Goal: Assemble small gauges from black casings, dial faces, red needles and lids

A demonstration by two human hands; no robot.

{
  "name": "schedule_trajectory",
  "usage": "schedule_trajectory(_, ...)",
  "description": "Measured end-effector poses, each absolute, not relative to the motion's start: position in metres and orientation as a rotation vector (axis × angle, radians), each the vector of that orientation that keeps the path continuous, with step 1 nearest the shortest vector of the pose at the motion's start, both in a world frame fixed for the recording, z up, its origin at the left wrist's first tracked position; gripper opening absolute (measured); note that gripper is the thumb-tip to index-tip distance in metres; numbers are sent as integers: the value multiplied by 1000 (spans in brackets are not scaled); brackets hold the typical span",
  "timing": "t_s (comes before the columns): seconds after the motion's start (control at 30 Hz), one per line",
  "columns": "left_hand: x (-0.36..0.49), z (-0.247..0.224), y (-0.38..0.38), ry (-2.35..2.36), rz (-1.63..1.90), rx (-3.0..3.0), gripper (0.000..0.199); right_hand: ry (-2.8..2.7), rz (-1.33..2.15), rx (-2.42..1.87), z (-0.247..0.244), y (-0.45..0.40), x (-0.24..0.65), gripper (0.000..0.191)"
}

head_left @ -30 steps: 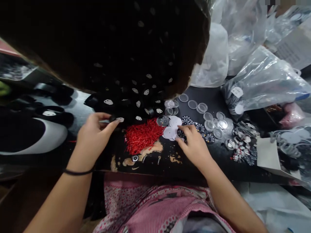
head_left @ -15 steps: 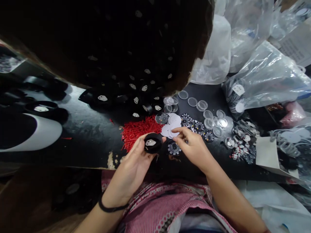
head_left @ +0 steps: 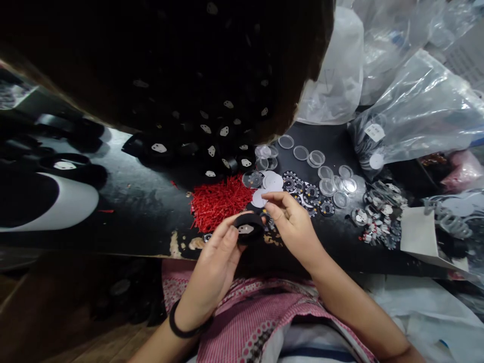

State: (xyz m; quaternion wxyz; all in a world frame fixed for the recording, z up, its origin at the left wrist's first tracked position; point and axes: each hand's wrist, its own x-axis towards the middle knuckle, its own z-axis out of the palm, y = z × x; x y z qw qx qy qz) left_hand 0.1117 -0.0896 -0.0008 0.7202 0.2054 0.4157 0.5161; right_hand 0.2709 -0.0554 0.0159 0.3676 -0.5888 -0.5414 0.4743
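Note:
My left hand (head_left: 220, 254) holds a round black case (head_left: 248, 228) with a small pale plate inside it. Just right of the case, the thumb and forefinger of my right hand (head_left: 289, 217) are pinched together; what is between them, if anything, is too small to make out. Beyond the fingertips lie white paper discs (head_left: 272, 181). Black patterned dial discs (head_left: 312, 191) are spread to their right. A heap of thin red pieces (head_left: 219, 199) sits behind my left hand.
Clear round covers (head_left: 327, 186) lie at the right of the dark table (head_left: 143, 212). Beyond them are small loose parts (head_left: 383, 212), an open white box (head_left: 418, 232) and plastic bags (head_left: 427, 111). A large dark container full of black cases fills the top.
My left hand has moved slightly right with the black case, which is now tilted differently. My right hand has shifted a little left, closer to the case.

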Motion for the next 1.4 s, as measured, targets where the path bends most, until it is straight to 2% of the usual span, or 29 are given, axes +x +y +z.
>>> schedule_trajectory(0.1, 111, 1, -86, 955, 1214, 431, 26, -1410, 1253, -1532, 20, -53, 277, 19)
schedule_trajectory(0.23, 113, 4, -81, 997, 1174, 309, 29, -1488, 1088, -1514, 31, -54, 277, 6)
schedule_trajectory(0.43, 119, 3, -85, 1066, 1068, 410, 35, -1674, 1004, -1558, 40, -53, 261, 6)
schedule_trajectory(0.7, 115, -9, -90, 1045, 1029, 528, 35, -1619, 1129, -1693, 40, -53, 264, 15)
schedule_trajectory(1.07, 120, 0, -85, 1023, 1018, 397, 33, -1387, 1323, -1617, 26, -55, 265, 21)
schedule_trajectory(1.4, 114, -19, -91, 1159, 958, 621, 34, -1598, 1289, -1696, 28, -61, 268, 14)
